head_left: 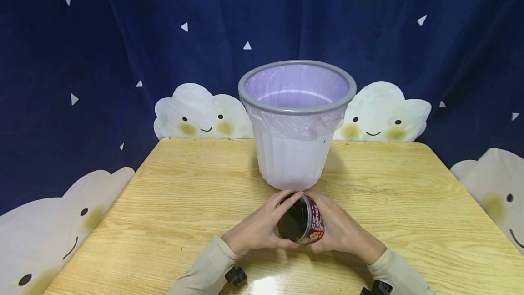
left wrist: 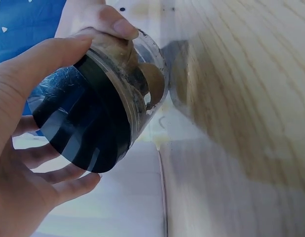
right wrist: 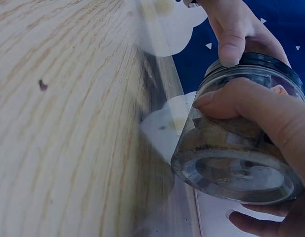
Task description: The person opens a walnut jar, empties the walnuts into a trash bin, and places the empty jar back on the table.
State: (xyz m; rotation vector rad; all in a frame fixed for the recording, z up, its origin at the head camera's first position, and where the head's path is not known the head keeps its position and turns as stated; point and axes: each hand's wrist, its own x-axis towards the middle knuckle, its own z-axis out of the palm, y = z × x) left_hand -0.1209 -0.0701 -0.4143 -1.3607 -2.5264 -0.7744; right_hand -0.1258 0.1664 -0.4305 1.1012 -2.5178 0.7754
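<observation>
A clear plastic jar (head_left: pixel 316 222) with a dark red label and a black lid (left wrist: pixel 83 118) is held tilted between both hands, low over the table in front of the bin. My left hand (head_left: pixel 262 227) grips the lid end, thumb and fingers spread round its rim. Around the jar's body curls my right hand (head_left: pixel 340 229), with its thumb along the side in the right wrist view. Through the clear wall (right wrist: pixel 206 136) some brown contents show. The base's lower edge appears to meet the tabletop.
A white bin (head_left: pixel 292 158) with a grey rim and a pale purple liner stands just beyond the hands. The light wooden table (head_left: pixel 196 195) extends to both sides. Behind it hang a dark blue curtain (head_left: pixel 163 58) and smiling cloud cutouts (head_left: pixel 200 115).
</observation>
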